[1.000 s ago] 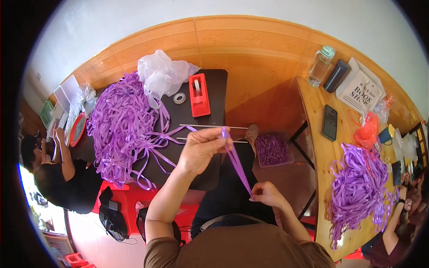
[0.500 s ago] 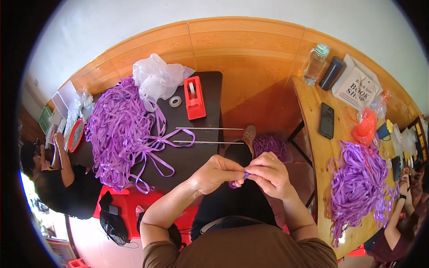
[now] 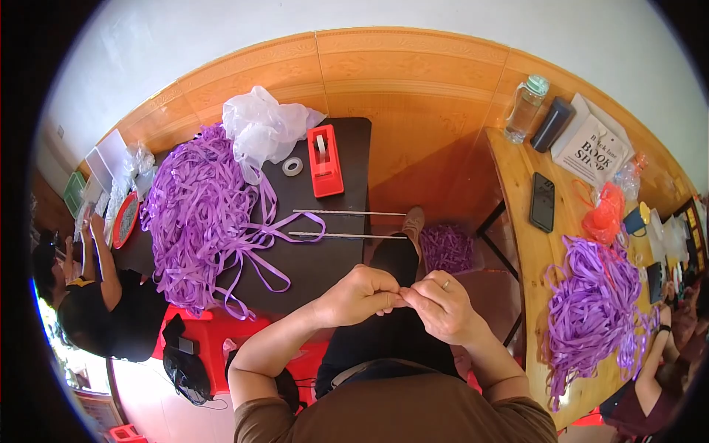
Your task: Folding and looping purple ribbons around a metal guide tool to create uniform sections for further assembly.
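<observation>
My left hand (image 3: 360, 295) and my right hand (image 3: 444, 306) meet fingertip to fingertip above my lap, both in a pinch. What lies between the fingers is hidden or too small to name. A ring circles one finger of the right hand. To the left, a big heap of purple ribbon (image 3: 193, 221) covers much of a dark table (image 3: 325, 280). One ribbon loop (image 3: 314, 219) crosses two thin pale rods (image 3: 347, 213), whose ends stick out past the table's right edge.
A red tape dispenser (image 3: 326, 162), a tape roll (image 3: 292, 167) and a plastic bag (image 3: 262, 129) sit farther back. On the wooden table (image 3: 528, 258) are a phone (image 3: 542, 201), a bottle (image 3: 526, 111) and more purple ribbon (image 3: 594, 314). A person (image 3: 111, 310) works at far left, others at far right.
A bit of purple showed between my fingertips earlier; now it is out of sight. My right hand has turned slightly and sunk a little, with the fingertips still together.
</observation>
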Available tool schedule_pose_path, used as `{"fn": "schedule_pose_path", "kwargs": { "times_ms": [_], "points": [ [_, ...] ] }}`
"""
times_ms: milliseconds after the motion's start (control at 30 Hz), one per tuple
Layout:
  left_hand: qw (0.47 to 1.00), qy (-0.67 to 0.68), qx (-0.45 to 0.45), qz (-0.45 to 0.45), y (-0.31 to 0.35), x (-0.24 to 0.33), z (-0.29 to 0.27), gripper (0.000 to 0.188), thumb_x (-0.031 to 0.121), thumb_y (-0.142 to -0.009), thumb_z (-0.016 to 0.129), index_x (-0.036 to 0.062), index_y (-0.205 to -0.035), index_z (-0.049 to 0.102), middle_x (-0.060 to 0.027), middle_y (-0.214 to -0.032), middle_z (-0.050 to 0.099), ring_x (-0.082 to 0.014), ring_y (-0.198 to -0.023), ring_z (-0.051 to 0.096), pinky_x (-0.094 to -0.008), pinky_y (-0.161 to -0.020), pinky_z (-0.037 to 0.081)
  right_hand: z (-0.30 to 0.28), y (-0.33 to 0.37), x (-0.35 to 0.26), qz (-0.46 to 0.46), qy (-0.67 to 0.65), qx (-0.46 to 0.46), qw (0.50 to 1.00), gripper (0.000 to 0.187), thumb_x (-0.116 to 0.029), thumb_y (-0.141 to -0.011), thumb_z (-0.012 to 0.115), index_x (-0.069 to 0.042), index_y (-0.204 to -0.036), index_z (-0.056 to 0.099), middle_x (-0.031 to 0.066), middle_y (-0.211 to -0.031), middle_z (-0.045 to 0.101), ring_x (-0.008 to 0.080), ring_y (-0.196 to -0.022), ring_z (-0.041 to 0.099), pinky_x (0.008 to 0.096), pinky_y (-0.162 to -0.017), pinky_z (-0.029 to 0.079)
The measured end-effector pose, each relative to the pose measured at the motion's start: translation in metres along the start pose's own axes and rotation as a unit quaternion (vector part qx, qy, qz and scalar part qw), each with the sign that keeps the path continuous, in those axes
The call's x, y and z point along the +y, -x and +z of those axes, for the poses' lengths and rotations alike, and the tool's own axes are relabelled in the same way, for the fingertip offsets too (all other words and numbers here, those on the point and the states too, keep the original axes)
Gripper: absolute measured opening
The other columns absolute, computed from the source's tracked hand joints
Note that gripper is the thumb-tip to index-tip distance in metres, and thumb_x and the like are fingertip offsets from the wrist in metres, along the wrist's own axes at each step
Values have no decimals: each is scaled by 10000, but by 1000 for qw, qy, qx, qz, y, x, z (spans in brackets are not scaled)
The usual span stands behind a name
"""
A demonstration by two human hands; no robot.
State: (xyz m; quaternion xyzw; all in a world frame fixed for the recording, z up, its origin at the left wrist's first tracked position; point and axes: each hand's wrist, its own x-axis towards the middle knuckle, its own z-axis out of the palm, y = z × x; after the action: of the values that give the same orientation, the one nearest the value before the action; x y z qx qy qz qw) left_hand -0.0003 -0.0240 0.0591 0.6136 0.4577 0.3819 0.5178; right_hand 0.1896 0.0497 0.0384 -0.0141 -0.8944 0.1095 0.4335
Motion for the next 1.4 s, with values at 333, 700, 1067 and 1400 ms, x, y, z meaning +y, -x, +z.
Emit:
{"fn": "schedule_pose_path", "kwargs": {
  "times_ms": [333, 700, 1067, 1400],
  "points": [
    [997, -48, 14, 52, 6, 10, -6, 114, 52, -856, 599, -44, -795, 612, -69, -671, 567, -129, -593, 562, -262, -539, 450, -8, 3, -3, 5, 38, 57, 998, 217, 49, -645, 632, 33, -859, 605, 90, -715, 537, 232, -575, 508, 326, -504, 403],
    [799, 425, 344, 249, 105, -17, -141, 184, 180, -968, 480, 29, -1051, 543, -67, -934, 578, -189, -839, 557, -342, -778, 467, -79, 57, 63, 252, -569, 441, 647, 115, -96, -918, 536, -20, -999, 561, 57, -894, 515, 162, -835, 465, 301, -768, 386],
    [640, 539, 496, 232, 186, -102, -163, 179, 177, -949, 517, 14, -974, 588, -100, -970, 650, -240, -853, 641, -289, -622, 500, -71, 78, 70, 145, -700, 475, 513, 103, -85, -871, 594, -97, -928, 509, -12, -828, 435, 146, -825, 432, 352, -832, 337],
    [566, 577, 531, 256, 197, -120, -155, 154, 157, -922, 570, 6, -939, 597, -86, -882, 646, -222, -848, 626, -210, -465, 362, -67, 80, 67, 147, -701, 477, 510, 142, -52, -833, 632, -86, -928, 532, 0, -839, 458, 155, -835, 437, 340, -810, 339]
  ]
}}
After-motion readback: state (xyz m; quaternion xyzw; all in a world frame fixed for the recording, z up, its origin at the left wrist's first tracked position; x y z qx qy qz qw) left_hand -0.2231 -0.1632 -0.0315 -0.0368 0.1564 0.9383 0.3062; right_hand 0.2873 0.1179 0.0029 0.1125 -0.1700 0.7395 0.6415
